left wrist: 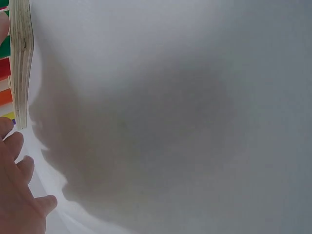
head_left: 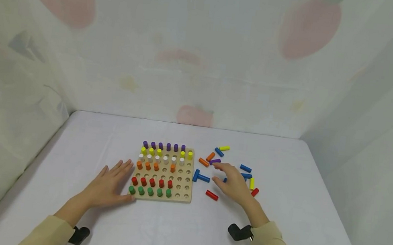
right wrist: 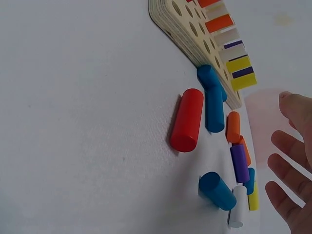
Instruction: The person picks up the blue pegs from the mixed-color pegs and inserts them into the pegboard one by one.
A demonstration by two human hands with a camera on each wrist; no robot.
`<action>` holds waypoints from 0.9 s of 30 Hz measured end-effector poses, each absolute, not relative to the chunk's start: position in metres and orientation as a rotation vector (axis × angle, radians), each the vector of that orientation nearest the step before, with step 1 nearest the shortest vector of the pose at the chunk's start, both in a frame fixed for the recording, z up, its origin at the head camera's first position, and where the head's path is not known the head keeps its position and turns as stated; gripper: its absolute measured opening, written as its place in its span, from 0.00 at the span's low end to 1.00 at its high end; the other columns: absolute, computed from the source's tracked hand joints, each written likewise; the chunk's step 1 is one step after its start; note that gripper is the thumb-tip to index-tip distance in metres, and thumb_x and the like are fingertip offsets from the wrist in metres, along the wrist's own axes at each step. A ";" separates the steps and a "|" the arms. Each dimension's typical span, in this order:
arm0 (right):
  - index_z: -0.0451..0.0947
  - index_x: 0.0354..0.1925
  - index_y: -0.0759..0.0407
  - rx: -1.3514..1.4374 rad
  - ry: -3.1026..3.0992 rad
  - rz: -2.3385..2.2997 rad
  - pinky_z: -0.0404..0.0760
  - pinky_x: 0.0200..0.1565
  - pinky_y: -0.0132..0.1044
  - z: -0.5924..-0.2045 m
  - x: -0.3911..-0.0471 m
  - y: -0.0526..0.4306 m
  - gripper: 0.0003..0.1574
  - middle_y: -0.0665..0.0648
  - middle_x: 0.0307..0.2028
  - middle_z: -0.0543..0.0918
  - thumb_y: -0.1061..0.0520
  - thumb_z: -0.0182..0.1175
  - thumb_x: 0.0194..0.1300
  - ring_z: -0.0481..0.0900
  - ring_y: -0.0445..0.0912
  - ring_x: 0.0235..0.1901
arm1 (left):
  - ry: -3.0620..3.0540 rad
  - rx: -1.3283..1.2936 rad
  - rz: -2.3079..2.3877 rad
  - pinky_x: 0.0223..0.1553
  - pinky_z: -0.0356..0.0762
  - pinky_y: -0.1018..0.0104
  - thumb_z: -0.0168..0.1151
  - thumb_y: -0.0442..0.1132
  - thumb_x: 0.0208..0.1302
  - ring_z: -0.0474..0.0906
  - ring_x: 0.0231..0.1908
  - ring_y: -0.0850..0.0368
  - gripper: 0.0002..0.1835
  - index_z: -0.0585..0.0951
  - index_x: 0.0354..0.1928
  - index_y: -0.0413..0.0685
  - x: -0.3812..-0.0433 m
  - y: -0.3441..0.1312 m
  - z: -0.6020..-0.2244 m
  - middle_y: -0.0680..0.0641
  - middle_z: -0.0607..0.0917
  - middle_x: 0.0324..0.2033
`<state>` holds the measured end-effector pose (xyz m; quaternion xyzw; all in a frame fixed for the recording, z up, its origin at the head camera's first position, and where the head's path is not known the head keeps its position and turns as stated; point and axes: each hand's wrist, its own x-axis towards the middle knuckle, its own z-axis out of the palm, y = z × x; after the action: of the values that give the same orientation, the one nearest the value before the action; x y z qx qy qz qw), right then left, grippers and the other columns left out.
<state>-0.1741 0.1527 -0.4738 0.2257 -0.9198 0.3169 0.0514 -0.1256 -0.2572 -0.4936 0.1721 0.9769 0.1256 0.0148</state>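
A wooden peg board (head_left: 184, 175) holds rows of purple, yellow, white, orange, red and green pegs, with bare holes mostly on its right. My left hand (head_left: 107, 188) lies spread along the board's left side, its thumb at the near left corner. To the right, my right hand (head_left: 234, 184) hovers over loose pegs, fingers apart and nothing between them. Its fingertips are close to a purple peg (head_left: 215, 162). A red peg (head_left: 211, 195) lies in front of that hand. The right wrist view also shows a white peg (right wrist: 237, 207) lying beside a blue peg (right wrist: 217, 190).
Two blue pegs (head_left: 204, 178) lie by the board's right edge. Orange pegs (head_left: 204, 162) are just beyond them, with a yellow peg (head_left: 224, 148) farther back. More blue, yellow and red pegs are scattered right of my right hand. Cloth curtains (head_left: 200, 86) surround the white table (head_left: 154, 235).
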 end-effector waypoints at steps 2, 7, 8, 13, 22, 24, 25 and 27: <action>0.71 0.58 0.53 0.683 -2.803 0.968 0.78 0.50 0.42 -0.473 -0.175 0.152 0.30 0.50 0.49 0.79 0.54 0.64 0.57 0.76 0.45 0.50 | 3.039 0.529 0.381 0.61 0.45 0.31 0.57 0.76 0.41 0.50 0.68 0.39 0.59 0.56 0.70 0.47 -0.127 -0.257 -0.496 0.44 0.55 0.70; 0.70 0.59 0.52 0.656 -2.840 0.987 0.79 0.50 0.40 -0.474 -0.177 0.148 0.30 0.49 0.49 0.80 0.55 0.64 0.58 0.76 0.44 0.51 | 3.026 0.527 0.385 0.62 0.44 0.32 0.55 0.77 0.41 0.50 0.68 0.39 0.59 0.55 0.70 0.47 -0.128 -0.256 -0.499 0.44 0.55 0.70; 0.70 0.59 0.52 0.651 -2.847 1.002 0.79 0.50 0.40 -0.475 -0.178 0.148 0.30 0.49 0.49 0.80 0.55 0.64 0.58 0.76 0.44 0.51 | 3.021 0.529 0.387 0.62 0.44 0.32 0.55 0.78 0.41 0.49 0.68 0.39 0.59 0.55 0.70 0.47 -0.128 -0.256 -0.499 0.44 0.54 0.70; 0.71 0.58 0.52 0.647 -2.852 1.045 0.79 0.50 0.40 -0.479 -0.180 0.143 0.28 0.48 0.48 0.80 0.56 0.64 0.58 0.76 0.43 0.50 | 2.998 0.525 0.401 0.62 0.44 0.32 0.55 0.77 0.41 0.49 0.68 0.39 0.59 0.55 0.70 0.47 -0.129 -0.254 -0.498 0.44 0.55 0.70; 0.74 0.54 0.52 0.615 -2.895 1.045 0.80 0.48 0.37 -0.484 -0.180 0.136 0.25 0.48 0.47 0.81 0.55 0.64 0.58 0.77 0.42 0.47 | 2.993 0.545 0.420 0.62 0.46 0.33 0.54 0.78 0.41 0.50 0.68 0.39 0.59 0.54 0.71 0.48 -0.130 -0.254 -0.502 0.44 0.55 0.70; 0.74 0.53 0.52 0.619 -2.903 1.042 0.80 0.47 0.36 -0.484 -0.179 0.135 0.23 0.48 0.47 0.81 0.55 0.63 0.58 0.77 0.41 0.47 | 2.994 0.546 0.420 0.62 0.46 0.33 0.54 0.78 0.41 0.51 0.68 0.39 0.59 0.53 0.71 0.48 -0.131 -0.254 -0.503 0.44 0.55 0.70; 0.75 0.53 0.52 0.620 -2.909 1.039 0.79 0.48 0.36 -0.485 -0.179 0.135 0.23 0.48 0.48 0.81 0.55 0.63 0.58 0.77 0.41 0.47 | 2.994 0.546 0.423 0.62 0.46 0.33 0.54 0.78 0.41 0.51 0.68 0.39 0.59 0.54 0.71 0.48 -0.131 -0.255 -0.504 0.44 0.55 0.70; 0.75 0.52 0.52 0.632 -2.907 1.023 0.79 0.48 0.36 -0.486 -0.179 0.134 0.22 0.48 0.48 0.81 0.55 0.63 0.59 0.77 0.41 0.47 | 2.995 0.544 0.429 0.62 0.46 0.33 0.54 0.78 0.41 0.51 0.68 0.39 0.59 0.54 0.71 0.48 -0.131 -0.255 -0.505 0.45 0.56 0.70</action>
<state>-0.1793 0.1337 -0.4855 0.2008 -0.9241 0.3252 -0.0021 -0.1311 -0.2547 -0.5051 0.1769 0.9737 0.1395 0.0340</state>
